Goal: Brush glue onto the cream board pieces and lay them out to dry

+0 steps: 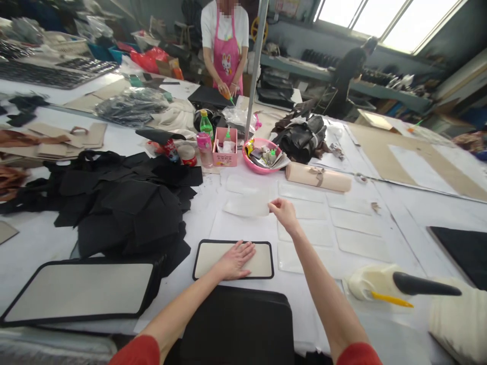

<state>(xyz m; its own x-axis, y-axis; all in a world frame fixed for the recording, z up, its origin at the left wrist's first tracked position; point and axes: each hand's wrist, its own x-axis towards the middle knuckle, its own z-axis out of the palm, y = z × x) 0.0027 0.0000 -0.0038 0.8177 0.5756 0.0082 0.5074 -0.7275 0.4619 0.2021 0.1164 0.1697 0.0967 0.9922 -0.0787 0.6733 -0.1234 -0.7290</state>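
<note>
My left hand [235, 261] lies flat, fingers spread, on a cream panel with a black border [207, 258] in front of me. Farther forward, my right hand [283, 212] pinches the right end of a thin translucent sheet [245, 205], which looks slightly curved. Several similar translucent sheets [357, 221] lie in columns on the white table to the right. Nearest to me is a stack of black panels [238, 324], just below the bordered panel.
Black fabric pieces [129, 203] and larger bordered panels [81, 289] are left. A pink basket [262, 170], pink box [225, 158] and pole [255, 71] stand ahead. Right: glue container [371, 284], black-handled brush [422, 284]. A person in a pink apron [226, 56] works opposite.
</note>
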